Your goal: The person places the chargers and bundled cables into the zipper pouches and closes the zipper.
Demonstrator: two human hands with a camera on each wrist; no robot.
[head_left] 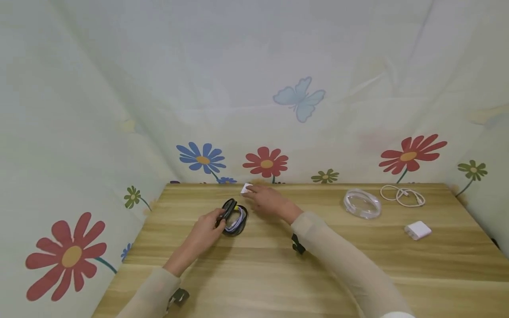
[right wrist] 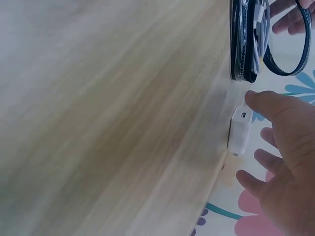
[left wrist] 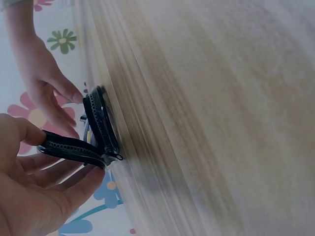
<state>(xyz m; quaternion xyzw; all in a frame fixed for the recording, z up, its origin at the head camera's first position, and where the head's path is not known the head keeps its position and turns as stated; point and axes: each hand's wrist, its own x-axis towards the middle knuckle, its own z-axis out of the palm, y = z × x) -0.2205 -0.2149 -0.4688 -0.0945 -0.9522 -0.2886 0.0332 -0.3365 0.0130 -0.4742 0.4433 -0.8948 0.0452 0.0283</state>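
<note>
A small round black zip case (head_left: 239,227) stands unzipped on the table, with a coiled pale cable (head_left: 234,221) and a bit of yellow inside. My left hand (head_left: 204,229) pinches the case's raised lid between thumb and fingers, as the left wrist view (left wrist: 69,147) shows of the lid's zipped rim. Just beyond the case, a white charger (right wrist: 240,130) with a port in its end lies near the table's back edge. My right hand (head_left: 270,201) reaches over this charger, thumb and fingers spread around it; whether they touch it I cannot tell.
Toward the right of the wooden table (head_left: 278,282) are a clear round plastic case (head_left: 362,204), a loose white cable (head_left: 411,198) and a second white charger (head_left: 418,230). A flowered curtain (head_left: 222,88) hangs behind the table and along its sides.
</note>
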